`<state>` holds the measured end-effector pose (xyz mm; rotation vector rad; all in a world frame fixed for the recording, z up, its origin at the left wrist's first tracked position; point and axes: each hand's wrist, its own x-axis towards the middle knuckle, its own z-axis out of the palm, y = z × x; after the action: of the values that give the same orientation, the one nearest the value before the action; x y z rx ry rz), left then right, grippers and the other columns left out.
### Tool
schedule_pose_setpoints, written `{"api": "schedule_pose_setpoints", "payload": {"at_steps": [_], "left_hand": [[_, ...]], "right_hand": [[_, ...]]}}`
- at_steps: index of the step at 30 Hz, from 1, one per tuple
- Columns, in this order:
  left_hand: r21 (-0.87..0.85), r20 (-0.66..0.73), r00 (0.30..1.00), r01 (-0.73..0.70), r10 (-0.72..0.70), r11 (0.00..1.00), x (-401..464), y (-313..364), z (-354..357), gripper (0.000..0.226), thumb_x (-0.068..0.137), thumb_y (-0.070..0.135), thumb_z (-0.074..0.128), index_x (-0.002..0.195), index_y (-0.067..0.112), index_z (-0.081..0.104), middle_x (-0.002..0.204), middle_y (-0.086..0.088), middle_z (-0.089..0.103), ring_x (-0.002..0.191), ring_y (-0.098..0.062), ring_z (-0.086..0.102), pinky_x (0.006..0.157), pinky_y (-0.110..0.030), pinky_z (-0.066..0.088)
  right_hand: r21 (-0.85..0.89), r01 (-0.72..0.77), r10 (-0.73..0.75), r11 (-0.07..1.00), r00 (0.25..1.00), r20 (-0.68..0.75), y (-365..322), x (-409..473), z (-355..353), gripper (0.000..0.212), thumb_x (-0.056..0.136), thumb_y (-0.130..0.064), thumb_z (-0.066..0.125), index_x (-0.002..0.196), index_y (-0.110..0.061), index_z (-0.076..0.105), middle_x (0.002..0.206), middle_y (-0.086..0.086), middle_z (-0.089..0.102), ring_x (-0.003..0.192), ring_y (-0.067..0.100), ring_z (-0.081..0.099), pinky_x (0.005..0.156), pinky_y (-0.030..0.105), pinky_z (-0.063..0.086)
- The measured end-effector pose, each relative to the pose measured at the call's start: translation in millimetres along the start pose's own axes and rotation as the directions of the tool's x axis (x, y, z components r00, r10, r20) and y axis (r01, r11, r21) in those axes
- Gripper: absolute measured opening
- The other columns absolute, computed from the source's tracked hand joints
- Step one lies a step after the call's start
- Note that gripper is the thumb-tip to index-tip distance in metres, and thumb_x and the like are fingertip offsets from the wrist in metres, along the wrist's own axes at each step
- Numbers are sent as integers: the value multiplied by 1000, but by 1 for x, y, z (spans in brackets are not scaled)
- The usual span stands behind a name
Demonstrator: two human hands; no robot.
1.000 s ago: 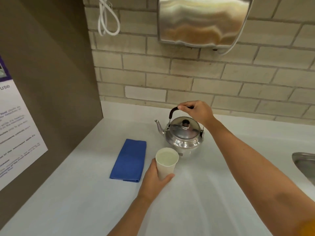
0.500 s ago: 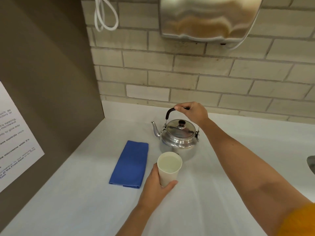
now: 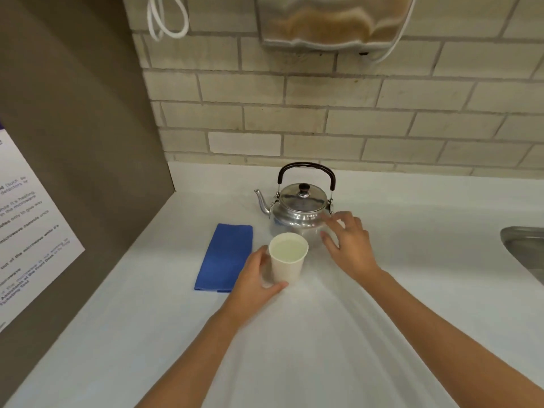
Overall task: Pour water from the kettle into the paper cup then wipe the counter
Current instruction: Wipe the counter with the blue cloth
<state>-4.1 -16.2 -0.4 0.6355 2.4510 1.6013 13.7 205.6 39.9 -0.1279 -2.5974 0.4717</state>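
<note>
A shiny metal kettle (image 3: 300, 209) with a dark arched handle stands upright on the white counter (image 3: 294, 348), spout pointing left. Just in front of it stands a white paper cup (image 3: 288, 262) holding water. My left hand (image 3: 254, 282) is wrapped around the cup's left side and base. My right hand (image 3: 348, 244) hovers empty, fingers spread, just right of the cup and in front of the kettle's right side. A folded blue cloth (image 3: 225, 257) lies flat on the counter to the left of the cup.
A brown panel (image 3: 76, 142) with a printed notice walls off the left. A brick wall runs behind the counter, with a metal dispenser (image 3: 332, 22) and a white cord (image 3: 166, 19) hanging on it. A steel sink edge (image 3: 527, 254) shows at the right.
My right hand has let go of the kettle's handle and dropped down beside the cup. The kettle now rests on the counter. My left hand still holds the cup.
</note>
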Motion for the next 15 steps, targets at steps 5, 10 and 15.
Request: {"api": "schedule_pose_setpoints", "payload": {"at_steps": [5,10,15], "left_hand": [[159,26,994,-111,109,981,-4,-3,-48,55,85,2,54,136,12,34,136,-2,40,128,-15,38,100,-10,27],[464,-46,993,-74,107,883,42,-18,-77,41,93,8,39,134,3,38,140,-17,41,129,-30,38,107,-36,31],[712,46,997,14,-66,702,73,-43,-61,46,98,18,26,141,5,24,151,-18,24,140,-35,17,116,-41,12]], "right_hand": [[-49,-138,144,989,977,160,9,-75,9,39,91,-27,51,129,-25,50,136,10,43,128,28,37,100,46,35],[-119,-156,176,981,968,178,7,-105,13,36,94,-29,46,128,-20,51,140,10,42,132,28,31,107,40,23],[-107,-180,197,978,965,174,3,-106,15,36,94,-28,46,129,-19,51,140,13,43,131,31,34,110,42,23]]}}
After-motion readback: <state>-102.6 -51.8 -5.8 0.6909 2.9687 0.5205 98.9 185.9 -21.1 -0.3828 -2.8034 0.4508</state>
